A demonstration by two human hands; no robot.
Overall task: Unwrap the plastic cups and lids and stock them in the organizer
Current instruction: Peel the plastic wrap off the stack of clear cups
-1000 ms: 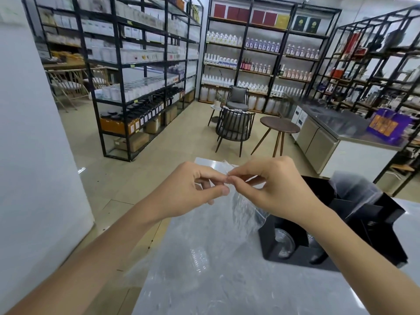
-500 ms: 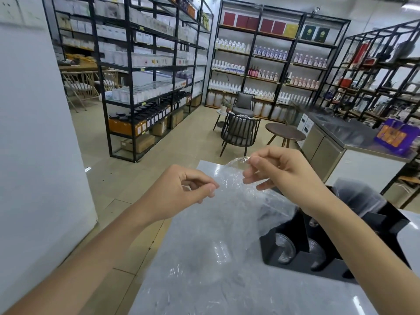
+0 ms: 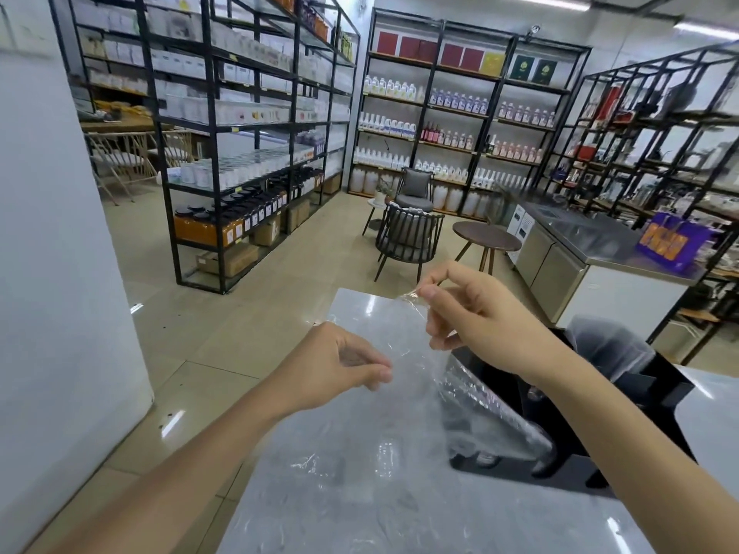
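A clear plastic wrapper [image 3: 404, 353] stretches between both hands above the grey counter [image 3: 360, 493]. My right hand [image 3: 472, 313] pinches its upper edge between thumb and forefinger, raised above the left. My left hand [image 3: 340, 365] pinches the wrapper's lower left edge. Inside the film, a stack of clear cups [image 3: 488, 405] slopes down to the right, in front of the black organizer [image 3: 660, 397]. The organizer stands on the counter at the right, partly hidden by my right forearm. More clear plastic [image 3: 604, 345] sits at its back.
The counter's left edge drops to a tiled floor [image 3: 248, 333]. A white wall [image 3: 52, 273] rises on the left. Black shelving racks [image 3: 240, 133], two chairs [image 3: 408, 237], a round table [image 3: 486, 237] and a steel counter [image 3: 592, 241] lie beyond.
My hands were pinched together on the wrapper, then pulled apart. The right hand rose up and to the right, the left dropped, and the film opened wider.
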